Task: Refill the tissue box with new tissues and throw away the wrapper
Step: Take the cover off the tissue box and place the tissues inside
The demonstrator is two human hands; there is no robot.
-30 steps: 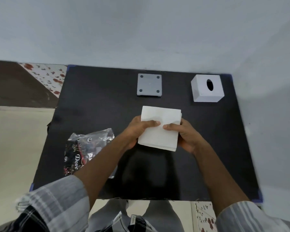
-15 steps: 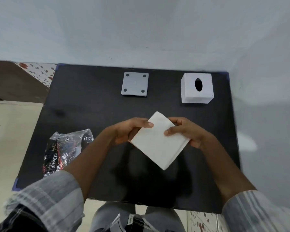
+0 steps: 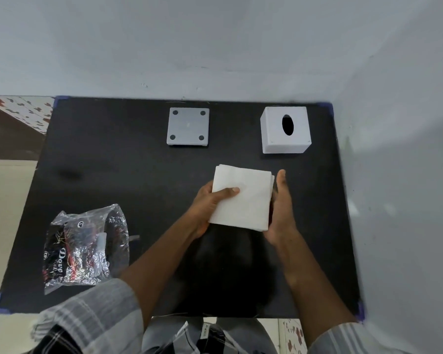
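Tissues point(image 3: 243, 198) in a white square stack sit between both hands above the middle of the black counter point(image 3: 113, 175), a little toward its right edge. The left hand point(image 3: 207, 208) holds the stack's left side, its thumb lying across the top sheet and its fingers hidden beneath, so that grip is pinching the stack. The right hand point(image 3: 280, 213) stands edge-on against the stack's right side with the palm flat and the fingers straight and spread open; it presses the side but does not curl around it.

Near the counter's far right corner stands the white tissue box point(image 3: 274, 141), its dark oval slot facing up. A grey square plate point(image 3: 188, 126) with four dark round spots at its corners lies by the middle of the far edge, well apart from the box. The crumpled clear and black wrapper point(image 3: 85, 246) lies near the front left corner, touching neither hand.
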